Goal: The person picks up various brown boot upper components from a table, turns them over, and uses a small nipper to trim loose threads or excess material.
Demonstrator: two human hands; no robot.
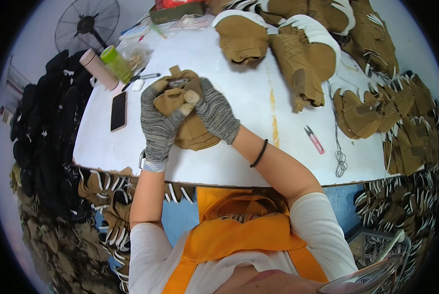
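Both my hands, in grey striped gloves with bare fingertips, hold a brown fabric cap (197, 133) over the left half of the white table (239, 161). My left hand (159, 122) grips its left side, fingers bent around the folded cloth. On the other side my right hand (217, 110) is closed on the cap, its thumb close to the left thumb at the bunched upper edge. A strap-like tab of cloth stands up at the cap's far end. The cap's underside and some of my fingers are hidden.
Stacked brown caps with white brims (305, 54) fill the far right. Pink thread snips (314, 140) and a coil of grey cord (341, 164) lie right. At left are a phone (118, 111), pens, a pink bottle (98, 69) and a green bottle (116, 63). A fan (85, 24) stands behind.
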